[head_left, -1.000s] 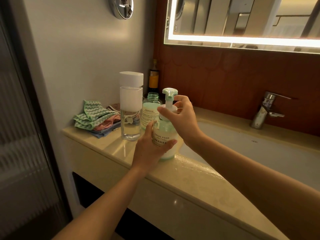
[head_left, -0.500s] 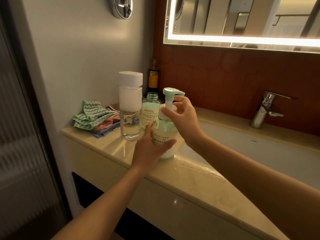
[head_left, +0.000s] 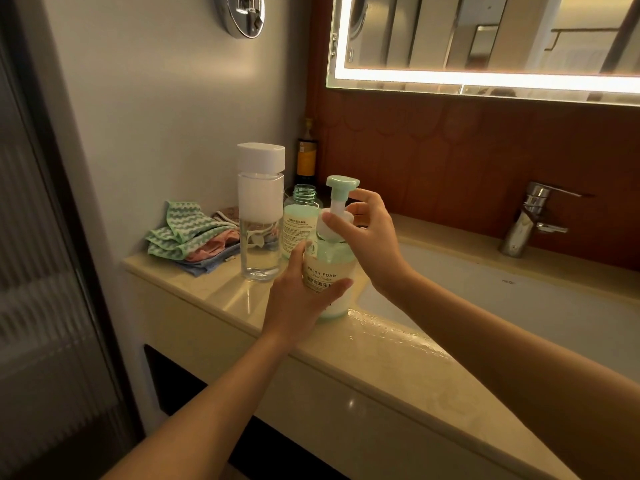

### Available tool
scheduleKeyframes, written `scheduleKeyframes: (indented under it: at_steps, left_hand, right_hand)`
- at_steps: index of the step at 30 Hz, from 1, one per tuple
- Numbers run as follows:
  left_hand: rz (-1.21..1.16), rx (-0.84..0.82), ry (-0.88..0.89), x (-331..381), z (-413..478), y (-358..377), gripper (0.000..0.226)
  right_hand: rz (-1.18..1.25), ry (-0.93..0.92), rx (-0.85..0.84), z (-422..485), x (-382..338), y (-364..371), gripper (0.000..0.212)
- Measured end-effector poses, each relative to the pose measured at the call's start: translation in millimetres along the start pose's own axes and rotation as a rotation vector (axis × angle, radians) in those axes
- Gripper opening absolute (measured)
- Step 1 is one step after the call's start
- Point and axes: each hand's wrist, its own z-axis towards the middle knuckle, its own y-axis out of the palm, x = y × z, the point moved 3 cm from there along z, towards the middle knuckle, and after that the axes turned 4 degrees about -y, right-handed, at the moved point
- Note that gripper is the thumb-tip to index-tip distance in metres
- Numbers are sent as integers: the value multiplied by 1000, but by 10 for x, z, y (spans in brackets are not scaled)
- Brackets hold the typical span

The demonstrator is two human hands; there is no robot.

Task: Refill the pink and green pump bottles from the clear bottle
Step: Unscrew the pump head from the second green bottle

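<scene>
The green pump bottle (head_left: 330,261) stands upright a little left of the middle of the frame, on the glossy beige stone counter (head_left: 381,362), at the left edge of the sink. Its body is round and pale green, with a cream label that reads "FRESH FOAM". Above it there is a white collar, a thin white stem and a flat mint pump head.

The left hand (head_left: 294,306) comes from the lower left and grips the body, with the thumb lying across the label. The right hand (head_left: 372,237) comes from the lower right. Its thumb and curled fingers pinch the white collar, and 1 finger reaches up beside the pump head.

Just behind the bottle stands a clear bottle (head_left: 299,226) with a green tint, a printed label and an open threaded neck. To its left is a tall dispenser (head_left: 259,237), rectangular, with a clear lower part, a frosted white middle and a white cap. Further left lies a pile of folded cloths (head_left: 183,233): a green one with zigzag texture, a pink one and a blue one.

On the right is the smooth white sink (head_left: 519,306), with a chrome tap (head_left: 526,220) behind it. In the corner stands a dark bottle (head_left: 306,157) with a yellow label. Above, a mirror (head_left: 485,39) with a lit border hangs on the red-brown wall.
</scene>
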Motion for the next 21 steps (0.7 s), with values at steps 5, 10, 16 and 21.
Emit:
scheduleKeyframes:
  at_steps: [5,10,16,21]
  left_hand:
    - [-11,-2,4,7,-3,7,92]
    - [-24,-6,1,-11,-5,-9,97]
    - [-65,2,-32,-26,30,-13,96]
    - [-131,9,-56,-29,74,-20,101]
  right_hand:
    - [-7,-13,-116,-48,60,70,61]
    - [69,-21,-78,87,-59,-29,55]
    - [225,-100,263,424,-342,-541,21]
    - [134,72,524,497,119,-859,31]
